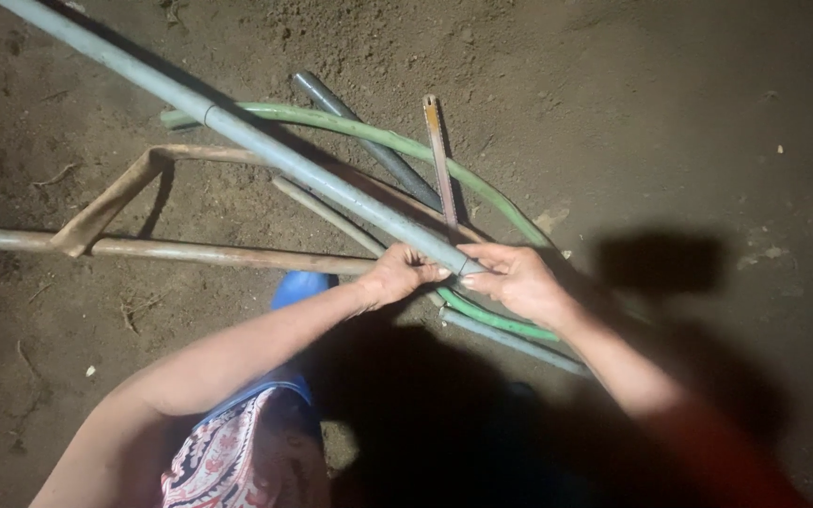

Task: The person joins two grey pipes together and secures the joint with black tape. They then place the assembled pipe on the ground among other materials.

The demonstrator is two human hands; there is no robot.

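Both hands (458, 275) seemingly gripping grey pipe (265, 141)

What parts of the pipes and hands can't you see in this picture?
All from the head view:
- End of the grey pipe: covered by the left hand and right hand closed around it.
- Grey pipe's far end: cut off by the top-left edge.
- Rusty pipe: runs off the left edge.
- Green hose: partly hidden under the grey pipe and the right hand.
- Ground below the arms: lost in dark shadow.

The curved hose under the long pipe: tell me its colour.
Green; the curved hose shows best in the head view, arcing beneath the long pipe.
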